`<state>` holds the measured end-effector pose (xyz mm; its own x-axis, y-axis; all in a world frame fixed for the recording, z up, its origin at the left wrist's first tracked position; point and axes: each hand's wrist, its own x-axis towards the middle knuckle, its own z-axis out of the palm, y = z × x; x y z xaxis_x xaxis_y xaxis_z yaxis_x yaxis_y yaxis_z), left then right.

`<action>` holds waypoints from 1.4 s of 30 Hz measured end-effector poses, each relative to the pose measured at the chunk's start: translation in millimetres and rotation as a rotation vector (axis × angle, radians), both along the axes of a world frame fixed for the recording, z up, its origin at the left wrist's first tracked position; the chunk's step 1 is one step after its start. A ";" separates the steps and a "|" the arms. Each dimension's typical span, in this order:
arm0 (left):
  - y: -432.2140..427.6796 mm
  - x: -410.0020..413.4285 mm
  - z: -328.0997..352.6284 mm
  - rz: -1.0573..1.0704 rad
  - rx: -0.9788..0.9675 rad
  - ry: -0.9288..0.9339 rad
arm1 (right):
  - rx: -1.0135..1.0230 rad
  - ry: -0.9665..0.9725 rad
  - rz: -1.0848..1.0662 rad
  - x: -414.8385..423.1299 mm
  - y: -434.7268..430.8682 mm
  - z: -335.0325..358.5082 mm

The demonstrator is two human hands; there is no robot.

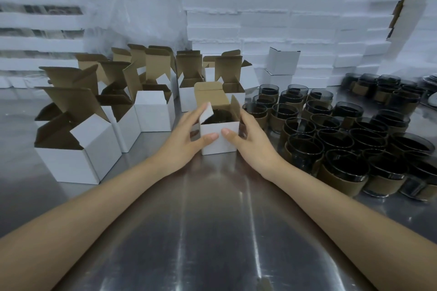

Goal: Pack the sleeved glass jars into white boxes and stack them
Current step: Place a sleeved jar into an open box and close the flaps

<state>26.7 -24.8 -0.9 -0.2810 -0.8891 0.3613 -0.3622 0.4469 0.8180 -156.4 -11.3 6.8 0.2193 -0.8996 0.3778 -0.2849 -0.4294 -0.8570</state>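
Over the near table, your left grip and right grip clasp the box; crooked flaps may snag its jar.

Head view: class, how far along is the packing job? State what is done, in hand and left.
Done: two closed boxes stand stacked at the back. In hand: the left hand and right hand hold a box with a jar inside, its flaps not yet shut. Left: many sleeved jars on the right, open boxes on the left.
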 end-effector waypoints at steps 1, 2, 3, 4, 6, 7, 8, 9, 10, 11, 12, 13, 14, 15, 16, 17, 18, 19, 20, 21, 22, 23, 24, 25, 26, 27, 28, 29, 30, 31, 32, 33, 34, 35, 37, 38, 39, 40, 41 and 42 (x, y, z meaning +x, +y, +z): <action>-1.3 0.3 -1.2 0.023 -0.011 -0.013 | -0.013 0.015 -0.001 -0.3 0.1 -0.1; -1.7 0.2 -1.8 0.041 -0.026 -0.033 | -0.033 0.043 -0.007 0.0 0.4 -0.8; -1.5 0.0 -1.6 0.052 -0.041 -0.057 | -0.059 0.087 -0.017 0.2 0.6 -2.0; -0.9 0.1 -0.8 0.058 -0.046 -0.075 | -0.077 0.134 -0.022 0.4 0.6 -3.2; -0.4 1.3 2.3 0.055 -0.032 -0.052 | -0.068 0.180 -0.010 0.4 -0.8 -4.8; -1.1 1.5 3.0 0.050 -0.021 -0.009 | -0.063 0.186 0.000 0.6 -1.6 -4.9; -1.8 1.4 3.4 0.049 -0.019 0.040 | -0.068 0.186 0.007 0.5 -2.0 -5.0; -2.7 1.1 3.2 0.051 -0.028 0.084 | -0.076 0.182 0.017 0.4 -2.0 -5.0; -3.4 0.9 3.2 0.049 -0.038 0.120 | -0.076 0.170 0.028 0.2 -2.2 -5.2; -3.7 0.8 3.9 0.046 -0.047 0.147 | -0.066 0.154 0.036 0.0 -2.4 -5.6; -3.4 0.6 5.2 0.050 -0.054 0.162 | -0.053 0.141 0.042 0.1 -2.4 -6.0; -3.6 0.7 6.3 0.065 -0.065 0.173 | -0.045 0.137 0.045 0.0 -2.2 -6.4; -3.7 0.6 7.3 0.084 -0.079 0.193 | -0.044 0.140 0.044 -0.1 -1.7 -6.2; -3.5 0.7 8.1 0.099 -0.100 0.218 | -0.048 0.147 0.039 0.1 -0.9 -5.5; -2.3 0.6 8.6 0.114 -0.128 0.235 | -0.054 0.154 0.034 0.1 -0.3 -4.4; -0.6 0.3 9.0 0.125 -0.157 0.224 | -0.059 0.159 0.026 0.2 0.1 -3.7; 1.6 0.0 9.6 0.133 -0.181 0.184 | -0.060 0.160 0.019 0.4 0.3 -3.5; 3.3 -0.2 9.8 0.130 -0.194 0.139 | -0.055 0.156 0.013 0.6 0.0 -3.7; 4.6 0.0 9.4 0.120 -0.197 0.112 | -0.043 0.149 0.006 0.7 0.0 -4.0; 5.8 0.4 9.6 0.102 -0.187 0.113 | -0.027 0.142 -0.001 1.0 0.3 -3.9; 6.8 1.2 10.4 0.082 -0.176 0.123 | -0.017 0.133 -0.007 1.1 1.0 -3.5; 7.2 1.9 11.6 0.066 -0.176 0.113 | -0.014 0.113 -0.010 1.0 1.5 -3.3; 7.7 1.8 12.7 0.059 -0.182 0.066 | -0.012 0.081 -0.010 0.7 1.9 -3.3; 7.5 1.3 12.7 0.051 -0.183 0.017 | -0.009 0.049 -0.007 0.3 2.3 -3.4; 7.3 0.9 11.8 0.042 -0.172 -0.011 | -0.007 0.032 -0.003 0.0 2.6 -3.2; 7.3 -0.3 10.7 0.036 -0.157 -0.019 | -0.004 0.029 -0.002 0.0 2.9 -3.1; 7.9 -1.9 9.5 0.030 -0.137 -0.011 | -0.004 0.029 -0.003 0.2 2.9 -3.1; 9.2 -3.6 8.7 0.022 -0.109 0.003 | -0.006 0.020 -0.006 0.4 2.7 -3.2; 11.0 -5.3 8.6 0.015 -0.083 0.018 | -0.011 -0.003 -0.007 0.5 2.6 -3.1; 12.7 -6.6 9.3 0.008 -0.065 0.039 | -0.016 -0.038 -0.009 0.5 2.8 -2.8; 14.1 -7.1 10.2 0.004 -0.049 0.069 | -0.020 -0.074 -0.013 0.2 2.6 -2.7; 14.8 -7.0 11.3 0.003 -0.035 0.099 | -0.024 -0.099 -0.019 -0.3 2.5 -2.7; 15.3 -7.2 12.3 0.005 -0.026 0.121 | -0.029 -0.110 -0.028 -0.5 2.4 -2.5; 15.3 -7.6 12.8 0.004 -0.019 0.135 | -0.037 -0.113 -0.038 -0.6 2.5 -2.5; 13.7 -8.2 12.3 0.007 -0.017 0.132 | -0.069 -0.116 -0.047 -0.2 3.3 -2.2; 12.5 -8.0 11.9 0.012 -0.022 0.118 | -0.090 -0.110 -0.041 0.2 4.2 -1.8; 11.3 -7.5 11.5 0.013 -0.029 0.103 | -0.112 -0.087 -0.035 0.5 4.9 -1.5; 10.1 -6.9 10.7 0.014 -0.039 0.089 | -0.136 -0.049 -0.035 0.6 5.5 -1.5; 8.5 -6.2 9.6 0.014 -0.054 0.078 | -0.162 -0.003 -0.048 0.4 5.6 -1.6; 6.6 -5.5 8.0 0.016 -0.069 0.070 | -0.190 0.038 -0.069 0.1 5.4 -1.7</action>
